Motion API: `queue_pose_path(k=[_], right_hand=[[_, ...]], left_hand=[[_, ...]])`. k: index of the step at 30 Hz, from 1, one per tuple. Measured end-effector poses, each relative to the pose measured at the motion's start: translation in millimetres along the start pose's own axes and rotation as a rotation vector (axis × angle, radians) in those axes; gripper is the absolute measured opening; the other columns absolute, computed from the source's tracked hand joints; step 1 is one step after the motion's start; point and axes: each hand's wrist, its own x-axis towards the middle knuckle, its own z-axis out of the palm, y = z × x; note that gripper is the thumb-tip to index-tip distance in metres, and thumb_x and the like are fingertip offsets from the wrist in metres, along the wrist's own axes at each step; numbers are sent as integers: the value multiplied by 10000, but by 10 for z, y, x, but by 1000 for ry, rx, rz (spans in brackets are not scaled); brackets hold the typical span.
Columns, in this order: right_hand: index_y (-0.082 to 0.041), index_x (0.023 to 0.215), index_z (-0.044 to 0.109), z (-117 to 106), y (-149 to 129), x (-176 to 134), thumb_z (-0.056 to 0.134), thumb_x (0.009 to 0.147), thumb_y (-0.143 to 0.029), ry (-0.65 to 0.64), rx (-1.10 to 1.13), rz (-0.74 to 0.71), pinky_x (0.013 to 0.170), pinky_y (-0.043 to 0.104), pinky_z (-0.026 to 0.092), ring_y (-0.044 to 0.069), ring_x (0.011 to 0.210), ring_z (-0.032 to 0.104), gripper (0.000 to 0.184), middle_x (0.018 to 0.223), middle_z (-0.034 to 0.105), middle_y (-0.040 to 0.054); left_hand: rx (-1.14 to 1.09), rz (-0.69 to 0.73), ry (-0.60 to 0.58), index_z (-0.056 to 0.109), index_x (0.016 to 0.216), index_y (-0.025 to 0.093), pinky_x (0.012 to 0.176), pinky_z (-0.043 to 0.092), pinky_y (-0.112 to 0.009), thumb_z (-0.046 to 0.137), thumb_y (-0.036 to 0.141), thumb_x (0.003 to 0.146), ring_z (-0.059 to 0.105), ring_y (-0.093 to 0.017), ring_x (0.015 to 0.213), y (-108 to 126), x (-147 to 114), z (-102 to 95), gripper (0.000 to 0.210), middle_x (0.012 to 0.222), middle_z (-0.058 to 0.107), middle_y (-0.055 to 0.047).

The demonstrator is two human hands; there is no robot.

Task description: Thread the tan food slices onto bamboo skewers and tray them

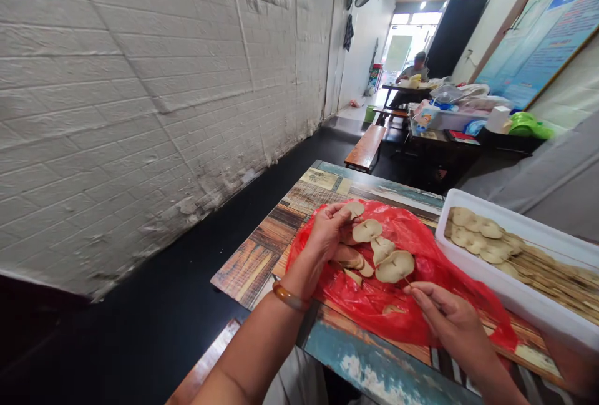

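Note:
My left hand [330,227] is closed in a pinch on a thin, round beige slice [355,209] at the far end of a skewer. Several similar slices [395,266] are threaded along that skewer, running down toward me. My right hand [444,308] pinches the bare near end of its thin stick [408,283]. Beneath both hands, a red plastic bag [374,314] lies spread on the patchwork-patterned table [262,261]. Loose beige slices [349,256] rest on the bag, partly hidden by my left hand.
To the right, a white plastic tub [510,292] holds several filled skewers [486,236]. Past the table stand a wooden bench [367,146] and a cluttered dark table [435,136]. A person [415,69] sits farther back. A white brick-patterned wall [163,112] runs along the left.

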Motion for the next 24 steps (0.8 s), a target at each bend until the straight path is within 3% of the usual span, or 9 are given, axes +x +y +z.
queue_pose_path(k=[12,24], right_hand=[[-248,856,712,-2,120,-23,493,821,-474,52,-44,-14,727,335,570,248,834,699,317,891,748,56],[-218,856,715,13,48,-27,505,823,-416,28,-32,-32,740,339,570,238,825,701,290,887,749,54]], left_hand=[[60,53,24,607,857,135,642,513,-273,747,238,589,652,-162,657,-30,0,17,319,750,671,-42],[138,110,59,625,841,145,632,510,-272,731,256,605,639,-151,634,-23,4,16,281,749,671,-36]])
